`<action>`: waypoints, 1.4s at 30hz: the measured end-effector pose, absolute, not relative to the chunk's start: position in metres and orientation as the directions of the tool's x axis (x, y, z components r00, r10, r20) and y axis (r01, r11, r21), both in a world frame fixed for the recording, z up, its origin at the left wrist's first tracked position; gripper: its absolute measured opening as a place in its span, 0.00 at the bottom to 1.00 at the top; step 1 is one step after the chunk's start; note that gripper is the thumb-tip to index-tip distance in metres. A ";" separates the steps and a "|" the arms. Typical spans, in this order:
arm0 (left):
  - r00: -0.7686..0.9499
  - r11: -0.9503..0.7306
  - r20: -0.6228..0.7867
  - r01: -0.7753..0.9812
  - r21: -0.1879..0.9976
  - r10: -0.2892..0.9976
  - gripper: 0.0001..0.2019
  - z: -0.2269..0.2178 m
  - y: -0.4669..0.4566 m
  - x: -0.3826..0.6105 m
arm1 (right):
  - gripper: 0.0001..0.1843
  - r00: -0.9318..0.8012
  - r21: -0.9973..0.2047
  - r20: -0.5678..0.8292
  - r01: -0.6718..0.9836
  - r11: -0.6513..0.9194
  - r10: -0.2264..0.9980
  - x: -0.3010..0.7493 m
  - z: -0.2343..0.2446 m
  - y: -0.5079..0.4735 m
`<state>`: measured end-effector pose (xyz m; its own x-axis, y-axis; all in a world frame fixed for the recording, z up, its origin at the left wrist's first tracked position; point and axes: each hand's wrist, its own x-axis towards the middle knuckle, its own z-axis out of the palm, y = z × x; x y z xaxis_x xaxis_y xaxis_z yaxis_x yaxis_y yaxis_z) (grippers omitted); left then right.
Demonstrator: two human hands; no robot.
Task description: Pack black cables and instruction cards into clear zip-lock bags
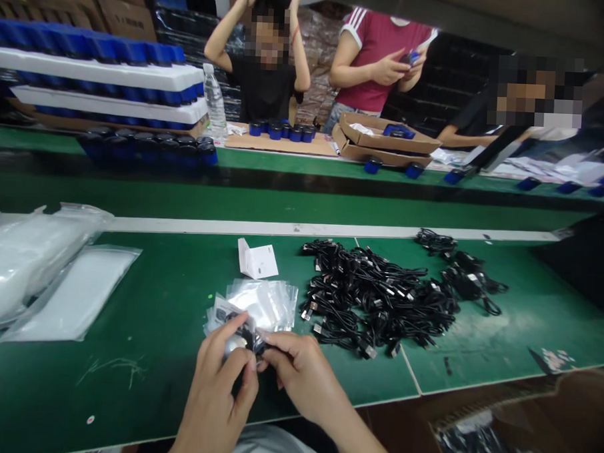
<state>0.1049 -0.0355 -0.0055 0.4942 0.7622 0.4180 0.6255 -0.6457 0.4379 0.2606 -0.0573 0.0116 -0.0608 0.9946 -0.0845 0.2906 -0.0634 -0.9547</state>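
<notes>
Clear bag [248, 332], head view: held just nearer the wearer than the bag stack [273, 302]; long axis slanted, one end pointing far-left, the other toward the right hand. Black item at the bag; inside or against it, cannot tell. Left hand [220, 383]: fingers pinching bag. Right hand [306, 370]: fingers closed on its right edge. Right of stack: cable pile [379, 293]. Far beyond stack, rightward: cardboard tray [385, 157], blue item inside. Nearer than stack, far right: carton [403, 431], dark pieces inside.
</notes>
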 end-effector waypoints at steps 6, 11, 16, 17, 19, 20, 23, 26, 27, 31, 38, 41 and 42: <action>0.514 -0.670 0.431 0.593 0.447 0.742 0.07 -0.004 -0.041 0.109 | 0.05 0.362 -0.833 0.181 0.551 -0.054 0.914 0.237 -0.004 -0.057; 0.562 -0.674 0.376 0.567 0.474 0.737 0.08 -0.002 -0.043 0.105 | 0.04 0.224 -0.956 -0.074 0.263 -0.133 0.972 0.243 -0.001 -0.049; 0.432 -0.296 -0.003 0.621 0.726 0.902 0.16 0.021 -0.028 0.097 | 0.06 -0.049 -0.976 -0.132 0.183 -0.121 0.990 0.257 0.010 -0.047; 0.404 -0.196 -0.114 0.646 0.738 0.907 0.19 0.026 -0.024 0.095 | 0.06 -0.106 -0.981 -0.130 0.157 -0.113 0.986 0.259 0.013 -0.047; 0.372 -0.069 -0.253 0.669 0.740 0.893 0.19 0.035 -0.017 0.094 | 0.10 -0.189 -0.992 -0.127 0.047 -0.120 0.974 0.262 0.017 -0.048; 0.362 -0.040 -0.274 0.664 0.746 0.891 0.17 0.038 -0.015 0.094 | 0.11 -0.192 -0.990 -0.131 -0.029 -0.139 0.973 0.263 0.018 -0.048; 0.312 -0.025 -0.215 0.618 0.786 0.925 0.13 0.036 -0.011 0.095 | 0.12 -0.133 -0.963 -0.162 -0.194 -0.186 0.978 0.266 0.019 -0.051; 0.305 -0.065 -0.126 0.545 0.836 0.944 0.10 0.027 -0.011 0.095 | 0.14 -0.051 -0.980 -0.171 -0.099 -0.175 0.984 0.265 0.020 -0.055; 0.308 -0.070 -0.108 0.516 0.853 0.945 0.10 0.025 -0.012 0.095 | 0.10 -0.018 -0.985 -0.170 -0.036 -0.170 0.985 0.264 0.019 -0.057; 0.293 -0.031 -0.111 0.443 0.896 0.950 0.10 0.022 -0.015 0.094 | 0.06 0.086 -0.986 -0.134 0.085 -0.141 0.987 0.260 0.018 -0.058; 0.370 -0.080 -0.109 0.461 0.884 0.923 0.13 0.019 -0.011 0.081 | 0.08 0.100 -0.990 -0.075 0.114 -0.086 0.992 0.266 0.022 -0.056; 0.390 -0.098 -0.101 0.459 0.883 0.915 0.12 0.017 -0.011 0.081 | 0.09 0.088 -0.987 -0.055 0.147 -0.068 0.995 0.268 0.024 -0.057; 0.391 -0.106 -0.090 0.451 0.886 0.916 0.12 0.017 -0.011 0.082 | 0.09 0.085 -0.985 -0.051 0.159 -0.064 0.995 0.268 0.024 -0.057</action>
